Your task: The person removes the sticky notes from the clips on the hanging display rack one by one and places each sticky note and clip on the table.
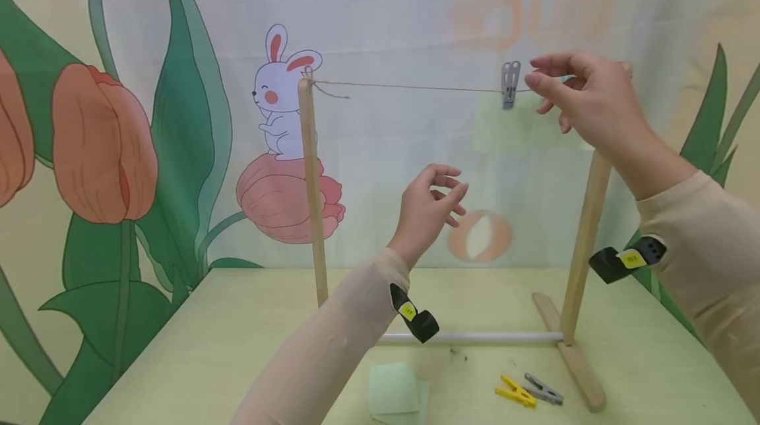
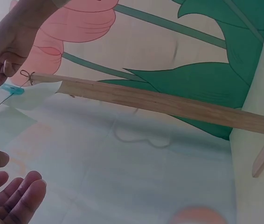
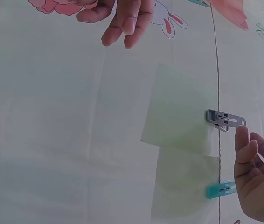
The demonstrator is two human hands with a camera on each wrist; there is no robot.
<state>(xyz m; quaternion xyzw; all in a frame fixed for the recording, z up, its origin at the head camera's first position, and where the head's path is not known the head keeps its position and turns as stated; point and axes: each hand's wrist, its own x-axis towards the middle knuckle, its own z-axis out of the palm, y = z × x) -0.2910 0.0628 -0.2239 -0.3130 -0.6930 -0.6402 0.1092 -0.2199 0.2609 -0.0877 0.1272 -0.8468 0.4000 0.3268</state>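
Observation:
My right hand point(image 1: 594, 95) is raised beside the string point(image 1: 404, 87), its fingers loosely bent and holding nothing. Just left of its fingertips, a grey clothespin point(image 1: 508, 85) clips a pale green sheet point(image 1: 505, 125) to the string. In the right wrist view, a second pale green sheet point(image 3: 183, 186) hangs alongside from a teal clothespin point(image 3: 219, 189), close to the right hand. Lower down, in front of the frame's middle, my left hand point(image 1: 430, 204) hovers in the air with relaxed fingers and nothing in them.
Wooden posts point(image 1: 584, 247) on the left and right carry the string, with a white rod point(image 1: 499, 336) low between them. On the table point(image 1: 237, 339) lie folded green sheets point(image 1: 393, 389), a yellow clothespin point(image 1: 515, 392) and a grey one point(image 1: 543, 390). A printed curtain point(image 1: 404, 9) hangs behind.

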